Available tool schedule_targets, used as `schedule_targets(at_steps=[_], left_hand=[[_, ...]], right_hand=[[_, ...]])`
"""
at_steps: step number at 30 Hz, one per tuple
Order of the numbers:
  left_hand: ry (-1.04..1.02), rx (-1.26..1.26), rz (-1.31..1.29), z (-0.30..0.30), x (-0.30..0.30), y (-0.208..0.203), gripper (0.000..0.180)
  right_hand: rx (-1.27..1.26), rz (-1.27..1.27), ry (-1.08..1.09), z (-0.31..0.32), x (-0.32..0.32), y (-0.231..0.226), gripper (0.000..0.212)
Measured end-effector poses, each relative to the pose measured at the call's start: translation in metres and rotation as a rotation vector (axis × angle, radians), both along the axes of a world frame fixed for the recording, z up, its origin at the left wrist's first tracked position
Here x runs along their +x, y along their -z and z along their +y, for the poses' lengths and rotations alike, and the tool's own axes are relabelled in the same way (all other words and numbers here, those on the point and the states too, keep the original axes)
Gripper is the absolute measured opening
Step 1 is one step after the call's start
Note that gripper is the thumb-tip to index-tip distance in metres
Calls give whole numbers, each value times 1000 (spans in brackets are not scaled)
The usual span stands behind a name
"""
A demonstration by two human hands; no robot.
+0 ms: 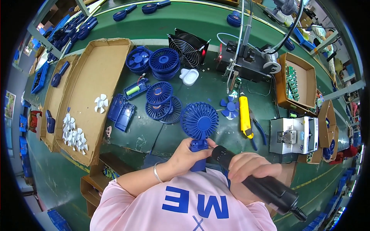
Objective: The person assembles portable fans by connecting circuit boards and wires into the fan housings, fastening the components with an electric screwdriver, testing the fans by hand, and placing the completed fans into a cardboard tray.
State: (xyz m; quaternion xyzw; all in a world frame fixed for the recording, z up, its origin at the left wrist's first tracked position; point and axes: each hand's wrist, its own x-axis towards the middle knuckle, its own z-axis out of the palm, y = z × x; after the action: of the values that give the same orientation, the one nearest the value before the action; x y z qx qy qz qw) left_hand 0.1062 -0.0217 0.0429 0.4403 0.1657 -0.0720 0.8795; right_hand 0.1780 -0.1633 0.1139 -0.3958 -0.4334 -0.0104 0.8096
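Observation:
My left hand (187, 156) is closed round the neck of a blue handheld fan (200, 121), whose round grille points up and away from me. In my right hand (252, 167) lies a black electric screwdriver (269, 190), its tip end pointing left at the fan's neck. The tip itself is hidden by my left fingers. Just beyond the fan are loose blue grilles (159, 93) and a small blue fan blade (230, 107). To the right lie a yellow-handled tool (244, 115) and blue-handled pliers (259, 133).
On the left stands a cardboard tray (86, 77) with white fan blades (75, 134). Stacked blue fan housings (164, 63), a black cooling fan (189, 48) and a soldering machine (244, 59) are farther back. A white device (293, 134) and a box of circuit boards (293, 82) stand right.

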Motion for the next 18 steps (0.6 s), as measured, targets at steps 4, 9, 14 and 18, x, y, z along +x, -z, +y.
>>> schedule_targets(at_steps=[4, 9, 14, 18], left_hand=[[31, 122, -23, 3, -6, 14, 20], [86, 128, -10, 6, -7, 11, 19], [85, 84, -35, 3, -6, 4, 18], [64, -159, -61, 7, -4, 0, 20]], right_hand=[[-152, -165, -105, 2, 10, 1, 23], [-152, -243, -158, 5, 12, 2, 24], [-160, -250, -174, 2, 10, -4, 22], [-67, -52, 46, 1, -7, -3, 27]])
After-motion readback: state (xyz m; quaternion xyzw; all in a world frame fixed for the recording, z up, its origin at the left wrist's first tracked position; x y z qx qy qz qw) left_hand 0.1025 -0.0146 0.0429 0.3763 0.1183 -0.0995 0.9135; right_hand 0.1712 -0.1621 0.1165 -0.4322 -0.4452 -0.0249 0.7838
